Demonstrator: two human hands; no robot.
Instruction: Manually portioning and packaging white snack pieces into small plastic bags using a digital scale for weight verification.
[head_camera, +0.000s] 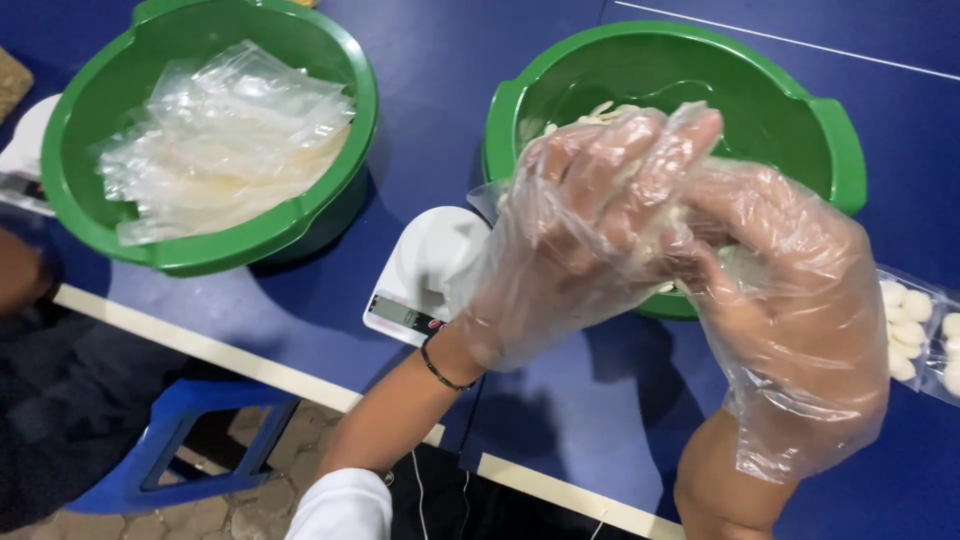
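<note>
While over green bowl (840, 150): L hand (590, 230) & R hand (800, 300) fingers curled round white bits (668, 287)

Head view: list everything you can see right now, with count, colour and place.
Basins: two, green, on the table, far left and centre right.
Plastic bags: a pile, clear, in the left basin.
White pieces: several, pale, in the right basin.
Scale: one, white, between the basins.
Packed bag: one, clear with white pieces, right edge.
Table: one, blue.
Chair: one, blue, lower left.
Left hand: clear glove, black wristband.
Right hand: clear glove, meeting the left before the right basin.
</note>
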